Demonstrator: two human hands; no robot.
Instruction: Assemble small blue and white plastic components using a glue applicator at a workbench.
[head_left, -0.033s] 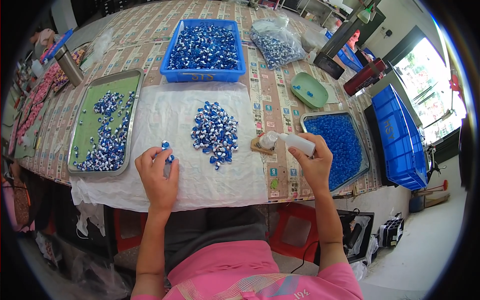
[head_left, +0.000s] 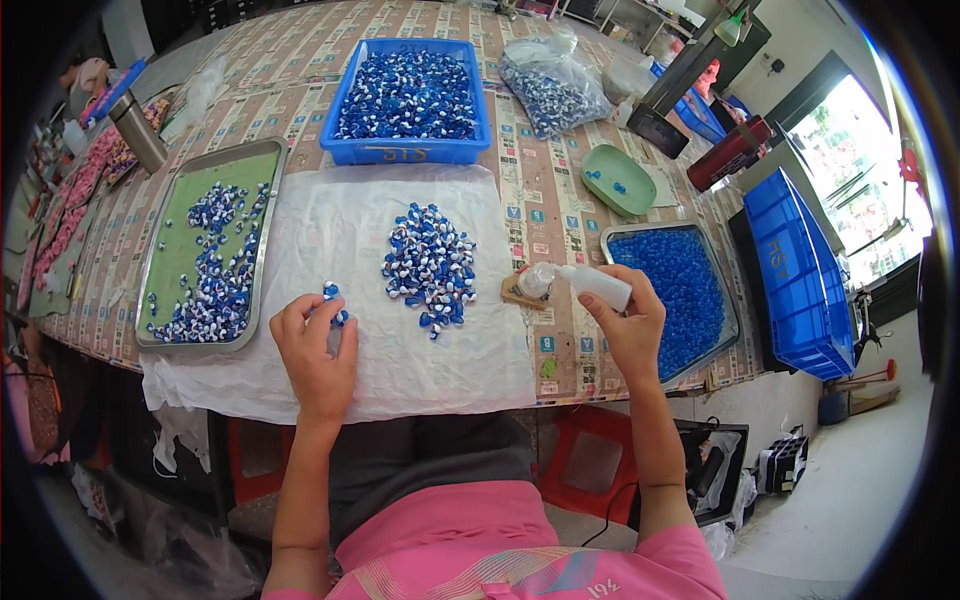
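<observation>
My left hand (head_left: 318,355) is over the white cloth (head_left: 300,240) with its fingers curled. A small blue-and-white bead (head_left: 341,317) shows between thumb and forefinger, and another bead (head_left: 331,290) is at the fingertips. My right hand (head_left: 632,325) grips a white squeeze bottle (head_left: 603,288), tilted so its nozzle points left. That nozzle is at a small clear container (head_left: 537,279) on a wooden block (head_left: 520,294); whether they touch, I cannot tell. Between my hands, a loose pile of blue-and-white beads (head_left: 430,260) lies on the cloth.
At left is a metal-rimmed green tray (head_left: 180,240) of beads. A full blue bin (head_left: 405,152) stands at the back, beside a plastic bag (head_left: 556,85) of beads. To the right are a green dish (head_left: 625,200), a tray of blue beads (head_left: 668,290) and a blue crate (head_left: 795,285).
</observation>
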